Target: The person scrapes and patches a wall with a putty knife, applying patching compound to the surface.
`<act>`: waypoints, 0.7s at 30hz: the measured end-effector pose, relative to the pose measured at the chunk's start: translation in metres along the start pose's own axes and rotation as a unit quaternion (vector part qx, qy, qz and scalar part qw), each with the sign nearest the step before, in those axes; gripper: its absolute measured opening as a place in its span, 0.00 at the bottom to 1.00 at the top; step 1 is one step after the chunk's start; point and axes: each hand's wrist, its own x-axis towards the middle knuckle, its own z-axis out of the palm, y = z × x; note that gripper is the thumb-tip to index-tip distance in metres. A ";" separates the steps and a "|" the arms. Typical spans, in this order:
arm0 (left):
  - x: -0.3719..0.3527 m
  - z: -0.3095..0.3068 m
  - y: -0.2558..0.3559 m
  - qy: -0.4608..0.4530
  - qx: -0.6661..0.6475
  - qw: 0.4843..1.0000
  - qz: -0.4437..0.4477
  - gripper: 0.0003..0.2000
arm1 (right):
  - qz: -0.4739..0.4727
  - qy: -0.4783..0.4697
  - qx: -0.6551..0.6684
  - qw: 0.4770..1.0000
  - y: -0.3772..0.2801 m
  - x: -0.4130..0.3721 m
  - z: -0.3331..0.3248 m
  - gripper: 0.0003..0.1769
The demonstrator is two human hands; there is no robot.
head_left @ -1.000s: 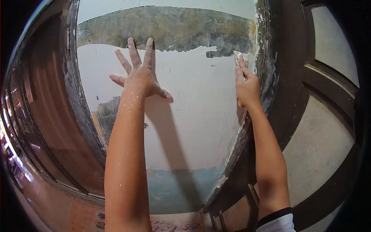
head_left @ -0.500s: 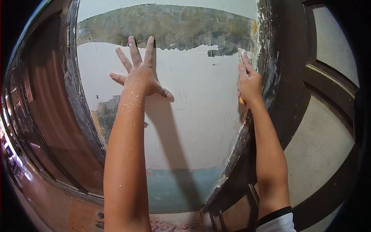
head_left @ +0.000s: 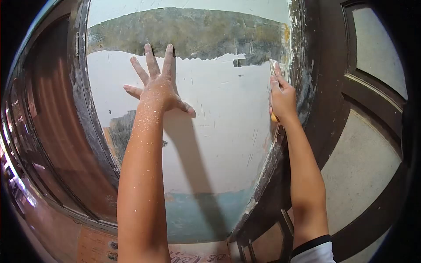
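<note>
Head view: left hand (head_left: 157, 91) splayed on wall (head_left: 223, 105), right hand (head_left: 283, 101) around scraper (head_left: 275, 117) beside frame (head_left: 300, 52)

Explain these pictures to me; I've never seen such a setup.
There's no machine here: a person works bare-handed, seen by one camera worn on the head, looking forward and down. The left hand is spread against a framed wall panel. The panel carries a white layer, with a grey-green band above and a blue-green strip below. The right hand has its grip closed on a scraper, blade up near the panel's right edge, its yellow handle end showing below.
</note>
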 end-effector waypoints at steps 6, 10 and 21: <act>-0.003 -0.007 0.006 -0.021 0.012 1.000 -0.016 0.89 | 0.012 -0.030 -0.014 0.999 0.012 -0.002 -0.004 0.26; -0.001 -0.003 0.003 -0.007 0.006 1.000 -0.011 0.90 | 0.027 -0.028 -0.095 0.995 0.006 -0.011 -0.005 0.29; -0.002 -0.005 0.006 -0.016 0.006 1.000 -0.015 0.90 | -0.158 -0.011 -0.221 0.962 0.006 -0.012 -0.005 0.24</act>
